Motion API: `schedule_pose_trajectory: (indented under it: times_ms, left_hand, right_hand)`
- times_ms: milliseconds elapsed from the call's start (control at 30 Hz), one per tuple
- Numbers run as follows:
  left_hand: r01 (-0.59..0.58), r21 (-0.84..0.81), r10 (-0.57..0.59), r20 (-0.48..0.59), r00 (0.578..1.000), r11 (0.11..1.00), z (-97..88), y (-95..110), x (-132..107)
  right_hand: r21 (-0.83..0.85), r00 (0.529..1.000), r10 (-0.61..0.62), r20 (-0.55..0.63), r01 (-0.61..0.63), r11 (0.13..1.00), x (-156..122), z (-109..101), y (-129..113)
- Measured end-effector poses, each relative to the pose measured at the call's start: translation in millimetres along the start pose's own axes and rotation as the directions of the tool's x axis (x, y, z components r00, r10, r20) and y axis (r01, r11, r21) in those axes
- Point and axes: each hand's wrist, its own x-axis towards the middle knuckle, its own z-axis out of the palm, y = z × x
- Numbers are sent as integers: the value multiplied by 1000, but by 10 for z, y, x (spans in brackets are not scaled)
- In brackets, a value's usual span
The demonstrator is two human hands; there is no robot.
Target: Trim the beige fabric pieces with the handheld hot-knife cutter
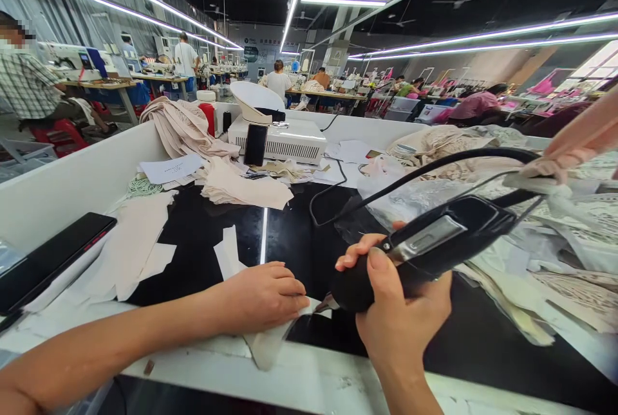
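My right hand (403,318) is wrapped around a black corded handheld tool (429,254), which has a grey panel and a pointed metal tip. The tip slants down to the left and reaches the edge of a pale fabric piece (268,344). On that piece my left hand (265,296) rests palm down, fingers closed together and holding the fabric just left of the tip. Part of the fabric is hidden under this hand. Another cream fabric piece (228,253) sticks out beyond my left wrist, on the shiny black tabletop (193,241).
A blurred hand (579,138), apart from mine, is at the tool's cable end on the right. Cream fabric stacks (244,183) lie ahead, lace pieces (579,280) at right. A white vented box (294,138) stands behind a phone (255,145). A black device (48,260) lies left.
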Motion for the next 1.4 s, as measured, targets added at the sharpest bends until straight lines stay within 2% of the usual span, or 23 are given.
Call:
schedule_pose_trajectory:
  times_ms: [267, 433, 533, 600, 800, 933, 1067, 1133, 1267, 1400]
  left_hand:
    - [3, 4, -3, -2, 1000, 1000, 22, -1, -22]
    - [-20, -5, 20, -50, 999, 1000, 13, -15, -20]
    - [-28, -9, 28, -42, 999, 1000, 17, -26, -19]
    - [-15, -14, 15, -28, 999, 1000, 19, -26, -18]
    - [45, 18, -43, -92, 995, 999, -66, 89, -56]
    - [168, 23, -169, 66, 983, 986, -202, 249, -114]
    - [288, -27, -266, 308, 914, 957, -331, 313, -100]
    - [336, -56, -291, 380, 878, 940, -370, 290, -62]
    - [373, -96, -304, 412, 859, 923, -359, 196, 17]
    - [356, -133, -290, 357, 888, 925, -278, 113, 52]
  right_hand:
    - [10, 997, -47, -65, 48, 999, 80, -6, -58]
    - [-32, 998, -56, -35, 54, 998, 71, -49, -36]
    - [-58, 998, -56, -20, 55, 997, 57, -60, -16]
    - [-81, 999, -51, -12, 50, 995, 52, -63, -9]
    - [-97, 999, -43, -24, 41, 994, 18, -72, -38]
    - [-119, 998, -60, -25, 56, 991, -28, -72, -88]
    - [-147, 996, -79, -37, 72, 986, -62, -81, -134]
    - [-158, 995, -93, -43, 85, 984, -73, -91, -153]
    - [-179, 992, -118, -50, 108, 978, -87, -124, -169]
    - [-191, 988, -147, -42, 136, 972, -107, -161, -161]
